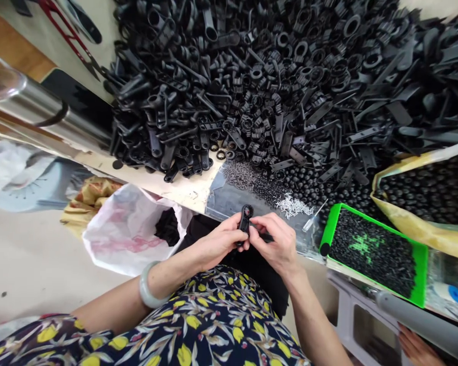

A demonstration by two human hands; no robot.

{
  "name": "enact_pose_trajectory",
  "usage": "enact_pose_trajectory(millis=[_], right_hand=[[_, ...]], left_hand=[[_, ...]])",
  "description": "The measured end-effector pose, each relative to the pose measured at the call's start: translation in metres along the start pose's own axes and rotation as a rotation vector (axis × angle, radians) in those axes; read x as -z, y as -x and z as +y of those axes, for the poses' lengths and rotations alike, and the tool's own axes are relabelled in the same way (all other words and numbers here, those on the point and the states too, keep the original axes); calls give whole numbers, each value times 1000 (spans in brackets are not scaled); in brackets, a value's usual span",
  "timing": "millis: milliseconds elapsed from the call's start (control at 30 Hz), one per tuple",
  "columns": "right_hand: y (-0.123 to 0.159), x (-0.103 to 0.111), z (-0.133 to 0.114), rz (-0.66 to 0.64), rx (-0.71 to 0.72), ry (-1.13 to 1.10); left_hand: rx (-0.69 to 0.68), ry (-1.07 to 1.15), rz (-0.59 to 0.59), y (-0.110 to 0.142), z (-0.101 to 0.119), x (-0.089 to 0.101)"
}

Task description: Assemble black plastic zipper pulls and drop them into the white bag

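A black plastic lever-shaped part (pixel 246 217) with a round end stands upright between my hands, above my lap at the table edge. My left hand (pixel 226 238) is closed round its lower part, thumb across the front. The fingers of my right hand (pixel 274 238) are pinched at its right side; a dark piece shows under them, too hidden to name. Beyond my hands lie small metal bits (pixel 241 175), black beads (pixel 309 185) and short silver pins (pixel 293 206). A small screwdriver (pixel 313 217) with a clear handle rests right of the pins.
A large heap of black plastic parts (pixel 252 76) covers the table. At right are a green tray (pixel 334 223) of small black pieces and a yellow bag (pixel 416 226) of black balls. A steel flask (pixel 41 104) lies left; a white plastic bag (pixel 114 239) hangs below the edge.
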State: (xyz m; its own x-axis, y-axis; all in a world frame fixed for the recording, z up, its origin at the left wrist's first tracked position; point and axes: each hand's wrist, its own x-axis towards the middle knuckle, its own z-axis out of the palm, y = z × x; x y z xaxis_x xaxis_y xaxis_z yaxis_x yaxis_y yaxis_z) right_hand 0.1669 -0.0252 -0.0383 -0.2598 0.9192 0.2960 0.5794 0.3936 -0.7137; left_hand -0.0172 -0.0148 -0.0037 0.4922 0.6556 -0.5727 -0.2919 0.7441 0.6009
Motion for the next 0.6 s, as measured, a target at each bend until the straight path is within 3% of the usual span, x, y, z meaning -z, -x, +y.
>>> enact_pose_trajectory(millis=[333,600], right_hand=[[5,-4,-1,-34,162,258],[14,-4,-8,-64,170,296]], left_hand=[[-15,10,80,0,-9,-2],[-31,133,99,-3,-20,1]])
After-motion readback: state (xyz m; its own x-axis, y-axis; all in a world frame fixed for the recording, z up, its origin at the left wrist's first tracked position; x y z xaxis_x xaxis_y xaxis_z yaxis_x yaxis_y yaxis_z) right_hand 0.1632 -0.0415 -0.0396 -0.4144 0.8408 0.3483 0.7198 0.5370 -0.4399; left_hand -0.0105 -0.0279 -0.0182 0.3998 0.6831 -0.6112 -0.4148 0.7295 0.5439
